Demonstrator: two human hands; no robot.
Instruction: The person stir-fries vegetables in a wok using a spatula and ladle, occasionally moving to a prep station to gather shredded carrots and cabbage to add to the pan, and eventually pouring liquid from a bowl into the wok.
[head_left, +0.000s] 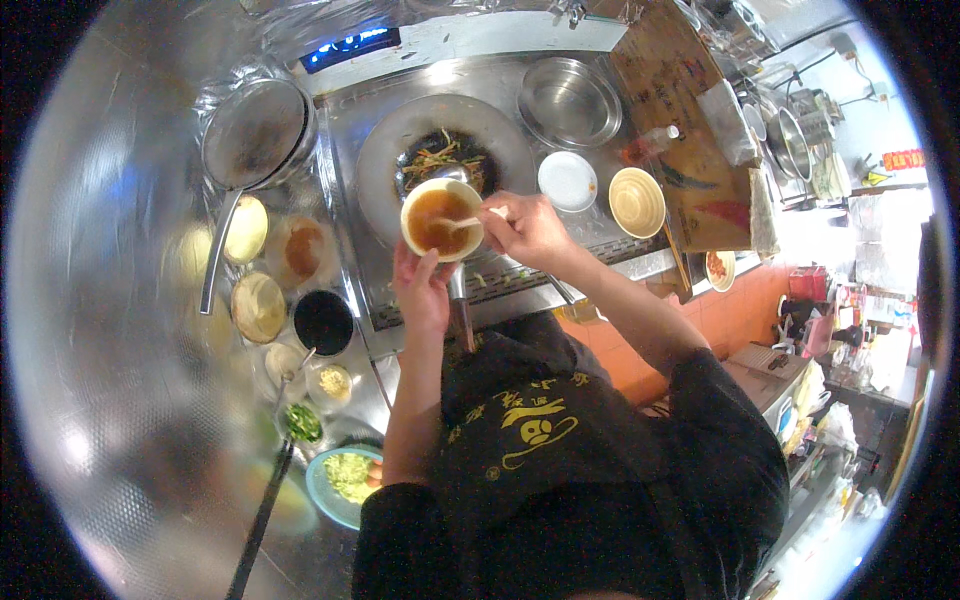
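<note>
A cream-coloured bowl (409, 225) of orange-brown liquid is held by my left hand (426, 281), whose fingers are around its near edge. Pinched in my right hand (525, 229) is a pale spoon (466, 223), its lower end in the liquid. The bowl is above the near side of a wok (379, 165) set in the steel stove. Shredded food (442, 159) lies in the wok's dark middle, beside a metal ladle head (452, 172) partly hidden by the bowl. A handle (463, 315) comes towards me beneath my left hand.
At left stand a lidded pan (255, 135), a container of dark liquid (323, 322), chopped greens (303, 422) and a blue-rimmed bowl (311, 487) of shredded vegetable. At right are a metal basin (570, 103), a white plate (567, 181), a ridged bowl (637, 202), a bottle (649, 145) and a cardboard sheet (705, 202).
</note>
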